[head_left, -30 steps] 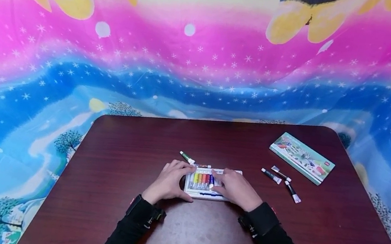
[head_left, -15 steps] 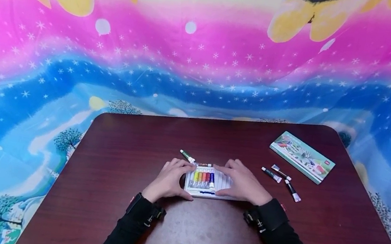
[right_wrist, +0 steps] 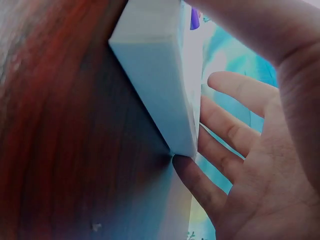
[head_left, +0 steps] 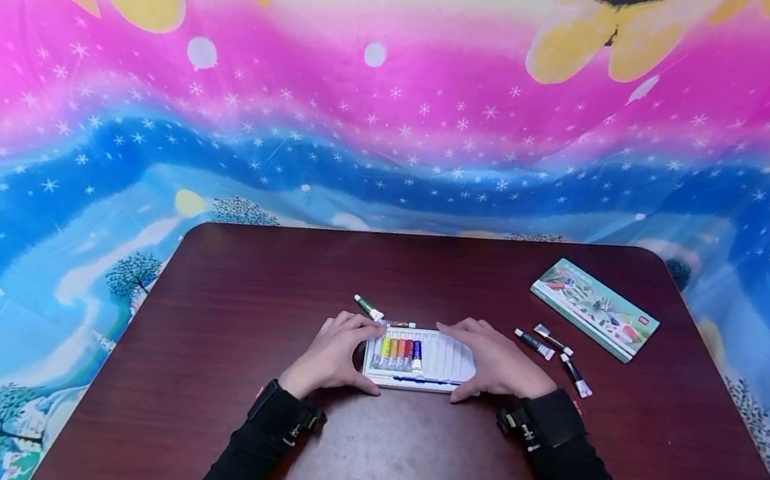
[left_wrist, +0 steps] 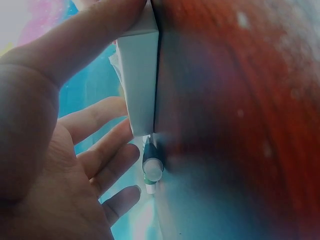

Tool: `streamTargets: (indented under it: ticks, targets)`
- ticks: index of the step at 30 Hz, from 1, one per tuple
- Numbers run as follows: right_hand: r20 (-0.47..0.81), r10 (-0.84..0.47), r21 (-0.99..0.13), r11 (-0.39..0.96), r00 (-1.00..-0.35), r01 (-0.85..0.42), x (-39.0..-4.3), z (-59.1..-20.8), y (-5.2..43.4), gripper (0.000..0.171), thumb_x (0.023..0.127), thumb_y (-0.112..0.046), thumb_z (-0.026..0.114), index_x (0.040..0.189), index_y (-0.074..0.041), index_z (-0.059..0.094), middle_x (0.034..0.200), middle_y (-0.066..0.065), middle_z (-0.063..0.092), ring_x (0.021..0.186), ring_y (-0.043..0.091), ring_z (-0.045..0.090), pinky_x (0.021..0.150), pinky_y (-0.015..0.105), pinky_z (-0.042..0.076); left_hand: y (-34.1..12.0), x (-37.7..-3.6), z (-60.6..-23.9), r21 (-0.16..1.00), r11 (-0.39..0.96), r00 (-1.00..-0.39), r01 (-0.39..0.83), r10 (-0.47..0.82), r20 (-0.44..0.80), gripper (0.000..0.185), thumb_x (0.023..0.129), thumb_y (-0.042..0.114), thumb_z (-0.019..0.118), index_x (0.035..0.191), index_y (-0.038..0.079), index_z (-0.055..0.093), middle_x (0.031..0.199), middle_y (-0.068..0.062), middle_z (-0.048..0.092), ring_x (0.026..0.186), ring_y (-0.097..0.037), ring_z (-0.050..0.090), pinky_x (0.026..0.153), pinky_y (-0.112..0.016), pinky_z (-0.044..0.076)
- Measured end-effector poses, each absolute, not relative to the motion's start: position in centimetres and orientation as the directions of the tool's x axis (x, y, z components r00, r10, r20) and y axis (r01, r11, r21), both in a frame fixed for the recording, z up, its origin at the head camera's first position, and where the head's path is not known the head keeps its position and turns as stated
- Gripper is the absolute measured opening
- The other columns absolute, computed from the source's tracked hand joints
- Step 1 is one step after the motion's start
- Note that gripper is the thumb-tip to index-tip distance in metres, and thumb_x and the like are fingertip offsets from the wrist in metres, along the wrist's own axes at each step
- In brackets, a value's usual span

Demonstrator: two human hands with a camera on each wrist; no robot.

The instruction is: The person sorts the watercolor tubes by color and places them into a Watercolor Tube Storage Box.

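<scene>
A white paint tray (head_left: 445, 357) lies on the table, with several small paint tubes (head_left: 401, 354) from yellow through red to blue side by side in its left half. The slots to their right hold nothing. A thin dark-blue stick (head_left: 406, 378) lies along the near edge. My left hand (head_left: 336, 353) grips the tray's left end, thumb at the near side and fingers at the far side. At the right end my right hand (head_left: 501, 363) spans the tray likewise, its fingertips touching the far corner in the right wrist view. A green-labelled tube (head_left: 368, 307) lies just beyond my left fingers.
Behind the tray lies a brown tube (head_left: 400, 323). Several loose tubes (head_left: 534, 344) are to the right of my right hand. A pale green illustrated box (head_left: 595, 310) lies at the table's back right. A patterned cloth (head_left: 401, 134) hangs behind the table (head_left: 259, 279).
My right hand has moved off the tubes and rightward to the tray's right end, uncovering the slots there. My left hand has stayed at the left end.
</scene>
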State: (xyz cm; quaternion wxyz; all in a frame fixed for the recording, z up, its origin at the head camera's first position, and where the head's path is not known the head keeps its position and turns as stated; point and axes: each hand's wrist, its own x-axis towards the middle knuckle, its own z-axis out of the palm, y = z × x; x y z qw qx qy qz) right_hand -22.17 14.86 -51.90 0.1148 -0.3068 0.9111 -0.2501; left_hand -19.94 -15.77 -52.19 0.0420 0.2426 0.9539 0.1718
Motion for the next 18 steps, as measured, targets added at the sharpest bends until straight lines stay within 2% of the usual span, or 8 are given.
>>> streamTargets:
  ticks: [5,12,18]
  targets:
    - [-0.069,-0.608,-0.528,0.695,-0.791,-0.488,-22.1,-51.8,14.8,0.106,0.057,-0.052,0.088,0.147,-0.021,0.041,0.127,0.002,0.050,0.109,0.017,0.043,0.087,0.037,0.044,-16.0,-19.9,-52.2,0.365,0.812,-0.875,0.455,0.484,0.014,0.102,0.055,0.066,0.082,0.141,0.022,0.050,0.133,0.001,0.053,0.119,-0.019,0.042,0.097,-0.041,0.033]
    - [-0.074,-0.612,-0.516,0.699,-0.787,-0.495,-22.1,-51.9,14.6,0.106,0.057,-0.053,0.087,0.147,-0.022,0.040,0.128,0.001,0.049,0.111,0.018,0.043,0.089,0.039,0.044,-17.5,-20.3,-51.9,0.388,0.831,-0.907,0.398,0.421,0.027,0.119,0.058,0.071,0.076,0.154,0.029,0.019,0.147,0.000,0.042,0.132,-0.022,0.035,0.107,-0.049,0.028]
    - [-0.066,-0.605,-0.516,0.701,-0.794,-0.492,-22.0,-51.9,14.8,0.105,0.057,-0.051,0.088,0.147,-0.022,0.041,0.128,0.000,0.049,0.111,0.017,0.043,0.090,0.039,0.044,-18.5,-20.8,-51.3,0.413,0.822,-0.905,0.392,0.426,0.012,0.119,0.057,0.066,0.080,0.153,0.033,0.019,0.145,-0.003,0.043,0.130,-0.025,0.038,0.107,-0.052,0.029]
